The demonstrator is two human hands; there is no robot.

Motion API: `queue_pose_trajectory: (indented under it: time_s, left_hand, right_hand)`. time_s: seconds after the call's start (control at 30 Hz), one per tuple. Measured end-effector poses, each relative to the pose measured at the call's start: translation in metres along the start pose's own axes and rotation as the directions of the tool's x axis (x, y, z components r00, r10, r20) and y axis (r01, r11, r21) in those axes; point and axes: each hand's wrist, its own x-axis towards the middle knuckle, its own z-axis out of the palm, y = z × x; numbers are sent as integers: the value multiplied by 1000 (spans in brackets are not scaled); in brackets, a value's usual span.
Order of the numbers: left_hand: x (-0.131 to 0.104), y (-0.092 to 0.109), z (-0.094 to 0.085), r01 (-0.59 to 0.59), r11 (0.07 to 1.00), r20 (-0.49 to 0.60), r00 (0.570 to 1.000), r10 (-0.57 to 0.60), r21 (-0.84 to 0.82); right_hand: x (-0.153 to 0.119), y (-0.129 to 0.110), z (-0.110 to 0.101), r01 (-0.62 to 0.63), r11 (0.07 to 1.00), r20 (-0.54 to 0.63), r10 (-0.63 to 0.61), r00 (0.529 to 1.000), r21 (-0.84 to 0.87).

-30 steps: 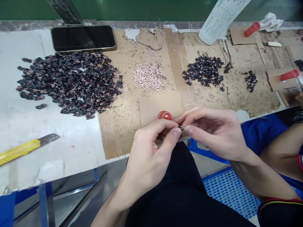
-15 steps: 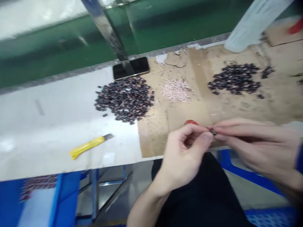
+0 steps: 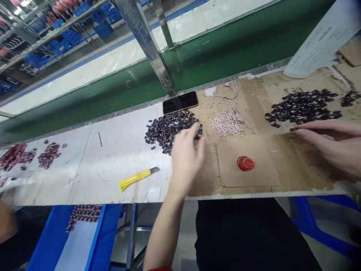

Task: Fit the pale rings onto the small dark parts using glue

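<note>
My left hand [image 3: 186, 158] is over the right side of a heap of small dark pieces [image 3: 162, 130], somewhat blurred, thumb and forefinger apart. I see nothing held in it, though its other fingers are partly hidden. At the right, my right hand [image 3: 334, 146] pinches a small dark piece [image 3: 293, 129] between thumb and fingertips, just in front of a second dark heap [image 3: 307, 105]. Between the hands lie a patch of tiny pale pink pieces [image 3: 226, 123] and a glossy red blob [image 3: 245, 163] on cardboard [image 3: 254, 178].
A black phone [image 3: 180, 102] lies behind the left heap, by a metal post [image 3: 153, 52]. A yellow utility knife [image 3: 138, 177] has its blade exposed. Reddish pieces [image 3: 49, 154] lie far left, near another person's blurred arm [image 3: 7, 222]. A blue tray [image 3: 94, 241] sits below the table edge.
My hands were together over the cardboard, holding a small dark piece. Now the left has moved to the left heap and the right toward the right heap. The red blob is uncovered; the view has shifted.
</note>
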Motion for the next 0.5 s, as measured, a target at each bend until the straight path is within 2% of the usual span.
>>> queue_pose_trajectory:
  time_s: [0.03,0.1,0.17,0.23,0.3,0.33,0.4,0.5]
  left_hand:
    - [6,-16,-4,18,984,-47,999,-10,178]
    - [14,-43,-9,30,975,-47,999,-20,218]
    - [18,-60,-11,10,982,-16,1000,-7,188]
    - [19,-67,-11,-3,989,-5,1000,3,145]
    - [19,-68,-11,7,996,-13,1000,-6,92]
    - [19,-67,-12,18,998,-21,1000,-17,61]
    - [18,-66,-13,50,999,-44,998,-51,-13]
    - [15,-65,-16,123,976,-83,987,-139,-177]
  right_hand:
    - [7,14,0,65,996,16,-64,998,-63]
    - [19,31,0,204,967,20,-203,979,-150]
    - [29,30,1,263,952,-18,-269,963,-157]
    - [36,12,6,248,966,-40,-251,967,-80]
    - [41,-16,16,303,952,120,-306,944,43]
    - [43,-31,24,322,945,147,-328,933,63]
    - [45,-60,40,375,921,255,-389,885,103]
    - [47,-93,61,465,872,444,-480,757,151]
